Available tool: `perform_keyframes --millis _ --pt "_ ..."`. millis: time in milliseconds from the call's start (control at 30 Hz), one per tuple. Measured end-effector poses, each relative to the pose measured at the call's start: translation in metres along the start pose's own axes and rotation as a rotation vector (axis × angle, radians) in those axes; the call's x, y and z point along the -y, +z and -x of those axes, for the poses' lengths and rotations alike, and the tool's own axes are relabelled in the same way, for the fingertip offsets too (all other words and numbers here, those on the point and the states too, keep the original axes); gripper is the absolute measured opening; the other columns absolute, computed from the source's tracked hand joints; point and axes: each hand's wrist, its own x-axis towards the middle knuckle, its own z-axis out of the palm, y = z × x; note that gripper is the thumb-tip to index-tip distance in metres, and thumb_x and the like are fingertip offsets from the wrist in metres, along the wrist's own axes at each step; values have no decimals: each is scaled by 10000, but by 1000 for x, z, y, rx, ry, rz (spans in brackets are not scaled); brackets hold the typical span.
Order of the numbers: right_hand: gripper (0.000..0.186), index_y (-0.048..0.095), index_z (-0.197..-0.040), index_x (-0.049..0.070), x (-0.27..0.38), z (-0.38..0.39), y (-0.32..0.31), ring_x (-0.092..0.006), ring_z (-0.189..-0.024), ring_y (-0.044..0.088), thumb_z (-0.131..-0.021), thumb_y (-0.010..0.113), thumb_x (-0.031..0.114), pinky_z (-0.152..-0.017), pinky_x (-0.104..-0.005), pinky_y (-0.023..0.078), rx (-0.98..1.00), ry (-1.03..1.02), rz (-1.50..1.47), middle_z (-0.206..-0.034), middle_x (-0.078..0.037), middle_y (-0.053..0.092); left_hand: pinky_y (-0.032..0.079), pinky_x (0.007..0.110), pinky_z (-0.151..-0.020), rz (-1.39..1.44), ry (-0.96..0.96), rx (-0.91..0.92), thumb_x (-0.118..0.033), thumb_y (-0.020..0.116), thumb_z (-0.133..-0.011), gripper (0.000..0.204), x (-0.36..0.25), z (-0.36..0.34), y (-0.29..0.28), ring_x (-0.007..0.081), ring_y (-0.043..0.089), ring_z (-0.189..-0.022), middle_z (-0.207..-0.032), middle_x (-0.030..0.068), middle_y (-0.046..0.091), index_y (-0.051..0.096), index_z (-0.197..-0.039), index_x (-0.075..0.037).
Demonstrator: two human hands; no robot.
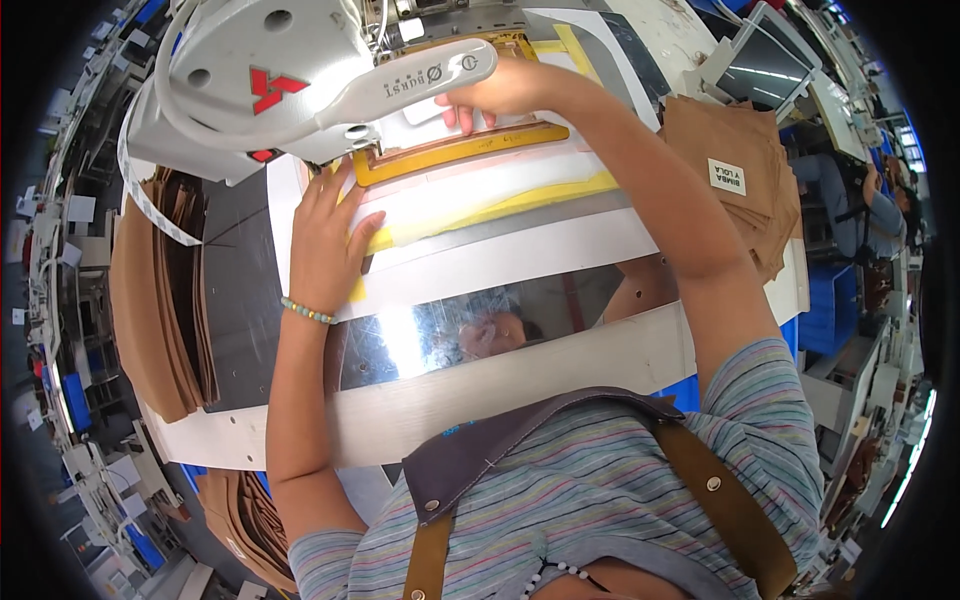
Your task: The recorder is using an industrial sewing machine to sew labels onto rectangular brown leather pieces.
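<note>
My left hand (328, 215) lies with fingers apart at the left corner of a yellow-edged frame (465, 153) on the machine bed. Its fingertips reach in beneath the white sewing machine head (255, 75). My right hand (508, 88) extends over the far side of the frame, fingertips down on the pale material inside it. A white work lamp (410, 88) hides part of that hand; the fingers that show are separated and hold nothing I can see. Under the frame lies a white sheet (470, 262) with yellow tape strips (520, 205).
Brown pieces (155, 300) stand stacked at the left edge of the table. On the right lies a pile of brown pieces (725, 175) with a white label, below a tilted screen (765, 65). More brown pieces (245, 525) sit low at left. A person (870, 205) sits far right.
</note>
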Motion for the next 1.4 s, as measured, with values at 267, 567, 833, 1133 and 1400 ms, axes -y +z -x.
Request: perform_keyframes --millis 267,567,833,1133,1400 --pt "257 716 -1183 132 -15 -28 9 -176 -966 659 -983 729 293 -834 -350 518 -108 -24 228 -982 -43 740 268 540 -1244 -52 -49 208 -401 562 -1049 606 6 0 1 428 313 -1566 -1688 186 388 529 -1536 -43" --pt "151 761 -1008 93 -1 -49 30 -141 -890 679 -892 760 190 -790 -350 537 37 -38 177 -940 -11 746 214 536 -1277 -62 -34 220 -621 383 -1092 775 7 3 3 435 257 -1594 -1717 204 332 477 -1587 -33" --pt "151 745 -947 68 -4 -55 51 -196 -801 695 -804 701 46 -721 -362 546 -120 -115 240 -856 -80 742 231 543 -1258 -85 -13 214 -667 487 -1031 844 3 2 3 455 285 -1567 -1702 241 333 508 -1553 -5" --pt "96 734 -885 67 0 -48 46 -219 -811 698 -793 707 67 -725 -365 553 -118 -73 206 -862 -74 750 196 548 -1277 -92 -31 238 -645 398 -1073 813 3 2 2 447 236 -1599 -1734 218 290 456 -1599 -29" --pt "142 761 -930 83 3 -57 66 -231 -888 717 -789 751 101 -779 -389 563 -223 -132 240 -923 -100 767 209 551 -1273 -99 -36 238 -614 430 -1069 767 1 2 2 448 247 -1593 -1727 211 306 489 -1578 -44"
